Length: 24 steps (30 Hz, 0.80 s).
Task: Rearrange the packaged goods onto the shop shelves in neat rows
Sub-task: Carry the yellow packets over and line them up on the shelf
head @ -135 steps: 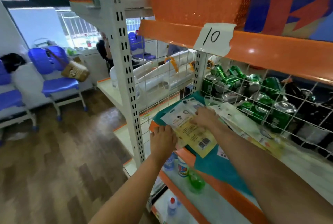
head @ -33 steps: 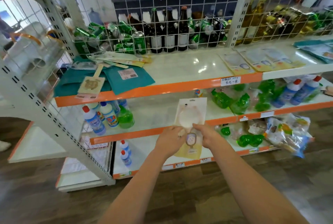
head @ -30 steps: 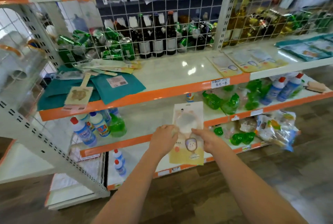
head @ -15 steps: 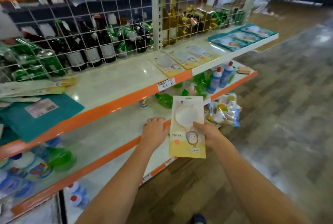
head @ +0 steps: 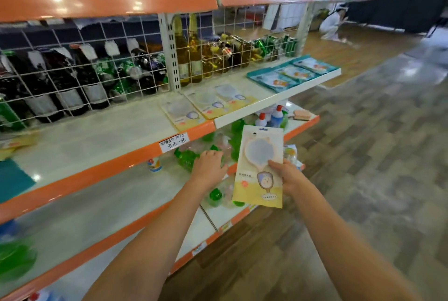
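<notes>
Right hand (head: 288,177) pinches the yellow packet (head: 259,167) upright before the shelves; my left hand (head: 209,167) hangs loose, holding nothing. Three same packets (head: 206,104) already lie in a row on the upper shelf (head: 97,136); I judge mine goes beside them.

The packet (head: 259,167) hides the right hand's (head: 289,177) fingers. The price tag's (head: 173,142) writing blurs; the green bottle (head: 14,256) is smeared and cut by the left edge.

cream-yellow packet (head: 259,167), upright, before shelves
</notes>
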Available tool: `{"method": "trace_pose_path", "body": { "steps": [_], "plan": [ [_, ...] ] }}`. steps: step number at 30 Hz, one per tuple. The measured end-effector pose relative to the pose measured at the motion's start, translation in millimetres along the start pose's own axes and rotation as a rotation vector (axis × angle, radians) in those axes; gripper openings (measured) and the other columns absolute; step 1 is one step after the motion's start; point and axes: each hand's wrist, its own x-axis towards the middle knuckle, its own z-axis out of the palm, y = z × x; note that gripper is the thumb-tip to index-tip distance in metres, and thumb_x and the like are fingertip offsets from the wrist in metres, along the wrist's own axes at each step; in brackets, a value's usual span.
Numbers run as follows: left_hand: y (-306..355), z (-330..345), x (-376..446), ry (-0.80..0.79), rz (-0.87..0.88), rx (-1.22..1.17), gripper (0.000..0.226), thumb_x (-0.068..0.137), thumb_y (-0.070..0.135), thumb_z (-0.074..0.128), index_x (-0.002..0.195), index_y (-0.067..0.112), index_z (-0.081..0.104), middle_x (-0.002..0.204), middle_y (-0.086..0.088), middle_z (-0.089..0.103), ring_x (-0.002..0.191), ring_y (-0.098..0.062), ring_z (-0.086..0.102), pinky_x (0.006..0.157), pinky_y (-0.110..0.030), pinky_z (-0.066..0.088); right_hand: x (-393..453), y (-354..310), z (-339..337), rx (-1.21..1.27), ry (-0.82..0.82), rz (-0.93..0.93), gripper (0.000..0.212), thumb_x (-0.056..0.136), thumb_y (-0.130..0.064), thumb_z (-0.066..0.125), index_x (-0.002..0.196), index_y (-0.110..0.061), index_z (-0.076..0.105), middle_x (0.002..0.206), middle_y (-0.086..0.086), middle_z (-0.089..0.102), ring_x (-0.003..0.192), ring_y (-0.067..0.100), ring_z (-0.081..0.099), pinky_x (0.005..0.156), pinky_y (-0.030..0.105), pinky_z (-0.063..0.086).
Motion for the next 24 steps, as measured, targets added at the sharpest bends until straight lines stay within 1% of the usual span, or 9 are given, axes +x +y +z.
{"method": "trace_pose_path", "body": {
  "steps": [3,6,10,12,14,17,20,22,24],
  "plan": [
    [14,0,18,-0.006,-0.004,-0.001,0.042,0.098,0.035,0.04,0.133,0.014,0.047,0.133,-0.007,0.052,0.125,-0.025,0.043,0.098,-0.039,0.042,18,-14,-11,0.034,-0.02,0.004,0.036,0.094,-0.005,0.052,0.13,-0.001,0.048,0.097,0.017,0.065,0.082,0.033,0.063,0.057,0.039,0.059],
    [17,0,38,-0.023,0.001,0.033,0.041,0.098,0.034,0.039,0.131,0.012,0.049,0.133,-0.008,0.052,0.124,-0.025,0.044,0.097,-0.038,0.042,36,-26,-9,0.066,-0.031,0.019,0.035,0.094,-0.005,0.054,0.128,-0.007,0.05,0.099,0.016,0.066,0.083,0.033,0.064,0.062,0.043,0.058],
    [15,-10,69,-0.028,-0.014,0.045,0.043,0.099,0.034,0.037,0.136,0.013,0.045,0.14,-0.009,0.047,0.13,-0.026,0.039,0.103,-0.039,0.036,65,-44,8,0.037,-0.048,-0.012,0.031,0.094,-0.003,0.052,0.125,-0.007,0.051,0.093,0.013,0.065,0.078,0.028,0.064,0.054,0.035,0.059],
    [11,-15,88,-0.034,-0.016,0.069,0.045,0.099,0.036,0.038,0.139,0.015,0.043,0.141,-0.007,0.046,0.129,-0.025,0.04,0.104,-0.039,0.035,79,-53,18,0.027,-0.054,-0.031,0.028,0.094,-0.002,0.051,0.121,-0.009,0.052,0.09,0.012,0.065,0.076,0.026,0.063,0.055,0.035,0.058],
    [4,-19,107,-0.012,-0.018,0.047,0.045,0.098,0.037,0.039,0.138,0.016,0.043,0.14,-0.006,0.048,0.127,-0.025,0.041,0.103,-0.039,0.037,94,-64,31,0.024,-0.072,-0.028,0.025,0.094,-0.002,0.051,0.118,-0.009,0.053,0.089,0.012,0.065,0.075,0.026,0.063,0.06,0.037,0.057],
    [-7,-31,135,0.045,-0.033,-0.024,0.044,0.098,0.035,0.04,0.138,0.016,0.044,0.139,-0.007,0.048,0.127,-0.027,0.042,0.103,-0.039,0.037,117,-83,52,0.021,-0.127,-0.041,0.022,0.094,-0.003,0.051,0.115,-0.01,0.053,0.091,0.012,0.065,0.077,0.027,0.063,0.062,0.038,0.057],
    [-18,-44,165,0.095,-0.099,-0.133,0.041,0.098,0.033,0.04,0.133,0.015,0.05,0.134,-0.008,0.053,0.124,-0.027,0.046,0.096,-0.037,0.038,142,-101,76,0.018,-0.15,-0.085,0.029,0.092,-0.001,0.054,0.121,-0.007,0.052,0.088,0.01,0.066,0.074,0.025,0.064,0.064,0.037,0.057],
    [-28,-51,182,0.102,-0.178,-0.307,0.038,0.099,0.034,0.039,0.13,0.016,0.053,0.129,-0.007,0.058,0.117,-0.026,0.053,0.088,-0.035,0.042,157,-109,92,0.021,-0.164,-0.083,0.032,0.091,-0.001,0.056,0.122,-0.006,0.052,0.088,0.01,0.067,0.073,0.025,0.065,0.067,0.039,0.057],
    [-37,-57,196,0.11,-0.252,-0.517,0.036,0.101,0.033,0.034,0.126,0.016,0.055,0.121,-0.004,0.062,0.105,-0.022,0.058,0.079,-0.032,0.044,169,-116,108,0.016,-0.184,-0.072,0.029,0.09,-0.001,0.057,0.118,-0.007,0.053,0.09,0.012,0.066,0.075,0.027,0.064,0.073,0.043,0.054]
  ]
}}
